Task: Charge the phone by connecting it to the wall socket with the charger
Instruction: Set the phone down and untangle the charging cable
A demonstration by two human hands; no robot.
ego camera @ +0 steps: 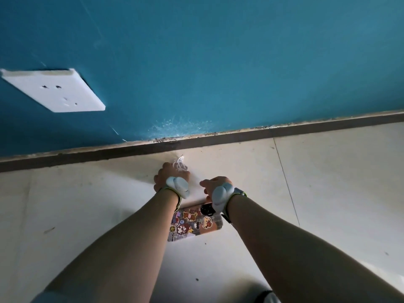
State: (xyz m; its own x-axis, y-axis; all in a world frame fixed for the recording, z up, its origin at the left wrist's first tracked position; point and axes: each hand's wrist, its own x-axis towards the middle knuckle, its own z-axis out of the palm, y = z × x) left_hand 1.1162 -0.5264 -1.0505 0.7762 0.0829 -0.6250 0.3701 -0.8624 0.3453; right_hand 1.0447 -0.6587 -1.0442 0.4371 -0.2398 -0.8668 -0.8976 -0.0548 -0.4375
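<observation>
Left hand: the left hand (169, 177) is down on the floor (328, 182) near the skirting, fingers curled round a bundle of white charger cable (179, 164) that pokes out at its 1 o'clock side.
Left grip: pressed closed around the cable bundle.
Right hand: the right hand (213, 187) hangs just at 3 o'clock of the left one, over the top end of the phone (192, 224); its thumb points toward 9 o'clock and the fingers curl downward out of sight.
Right grip: I cannot tell whether it is pinching the phone or only hovering on it, since the back of the hand hides the fingers.
Phone: lies back-up on the pale floor tiles between the two forearms, at 6 o'clock of the hands, in a case covered with cartoon stickers, the black camera ring at its top right corner.
Wall socket: the white wall socket (54, 90) sits on the blue wall (240, 62), far off at 10 o'clock from the hands, nothing plugged in.
Wrists: each carries a pale grey wrist device (177, 186) strapped on.
Skirting: a dark skirting board (284, 131) runs where wall meets floor.
</observation>
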